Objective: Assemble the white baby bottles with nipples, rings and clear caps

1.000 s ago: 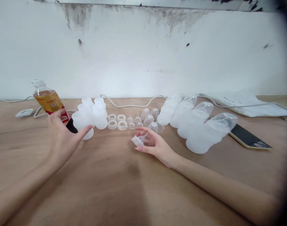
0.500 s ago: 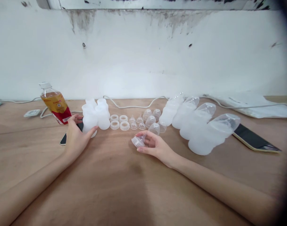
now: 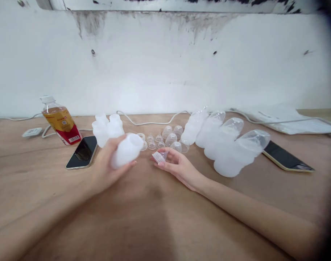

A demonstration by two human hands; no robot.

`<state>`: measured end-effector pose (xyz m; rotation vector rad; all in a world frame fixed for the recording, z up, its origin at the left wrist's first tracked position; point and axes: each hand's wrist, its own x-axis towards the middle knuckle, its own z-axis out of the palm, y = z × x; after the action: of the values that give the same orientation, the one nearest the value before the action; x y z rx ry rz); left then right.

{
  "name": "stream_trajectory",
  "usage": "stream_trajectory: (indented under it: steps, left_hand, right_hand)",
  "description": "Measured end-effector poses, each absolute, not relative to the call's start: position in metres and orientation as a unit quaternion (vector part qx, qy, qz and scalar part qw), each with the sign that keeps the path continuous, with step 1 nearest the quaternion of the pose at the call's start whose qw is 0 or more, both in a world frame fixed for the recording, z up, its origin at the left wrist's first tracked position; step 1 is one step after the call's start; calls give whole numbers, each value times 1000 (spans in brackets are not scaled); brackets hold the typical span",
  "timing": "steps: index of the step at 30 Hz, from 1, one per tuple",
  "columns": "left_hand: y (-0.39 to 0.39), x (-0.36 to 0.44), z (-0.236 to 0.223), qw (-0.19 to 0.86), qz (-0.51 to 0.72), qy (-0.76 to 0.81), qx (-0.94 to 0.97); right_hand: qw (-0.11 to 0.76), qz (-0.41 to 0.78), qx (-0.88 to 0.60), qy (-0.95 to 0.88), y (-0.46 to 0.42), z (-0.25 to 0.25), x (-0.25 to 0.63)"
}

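My left hand (image 3: pixel 107 169) is wrapped around a frosted white baby bottle (image 3: pixel 127 150), lifted off the table and tilted with its mouth up and to the right. Between the fingers and thumb of my right hand (image 3: pixel 183 168) sits a clear bottle nipple in a ribbed screw ring (image 3: pixel 159 156), the ring end facing left toward the bottle. More bottle bodies (image 3: pixel 107 127) stand behind my left hand. Clear nipples (image 3: pixel 151 141) and domed caps (image 3: pixel 170 139) lie in rows beyond my right hand. Some screw rings (image 3: pixel 141 136) are partly hidden by the held bottle.
To the right, several bottles with clear caps (image 3: pixel 230 148) stand in a slanting row. Phones lie at left (image 3: pixel 82 153) and right (image 3: pixel 286 156). A drink bottle (image 3: pixel 61 121) is at the back left, and a white cable (image 3: pixel 151 124) runs along the wall.
My left hand has picked up one bottle from the group at left and moved it right and toward me, uncovering the left phone. My right hand stays nearly in place with the nipple and ring.
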<state>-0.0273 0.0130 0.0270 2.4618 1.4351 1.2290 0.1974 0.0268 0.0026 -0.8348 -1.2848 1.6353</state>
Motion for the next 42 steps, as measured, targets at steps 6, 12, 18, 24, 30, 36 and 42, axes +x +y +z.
stream_trajectory:
  steps: [6,12,18,24,30,36,42]
  left_hand:
    - [12,-11,13,77,349,402,843]
    - [11,-14,5,96,369,438,814]
    - [14,-14,7,88,353,443,819]
    - [14,-14,9,69,339,423,838]
    - [12,-12,12,85,302,411,856]
    - [11,-18,13,144,305,461,821]
    - [11,-13,6,80,361,418,830]
  right_hand:
    - [444,698,-306,-471,27,5,196]
    - [447,698,-309,-466,26,6,195]
    - [439,695,-308,-479,26,6,195]
    - [497,628,-316,-510,27,5,197]
    - [453,575,-293,-615,23,6,198]
    - [414,524,-306,-678,18,8,199]
    - [393,509,-348,-682,17,9,198]
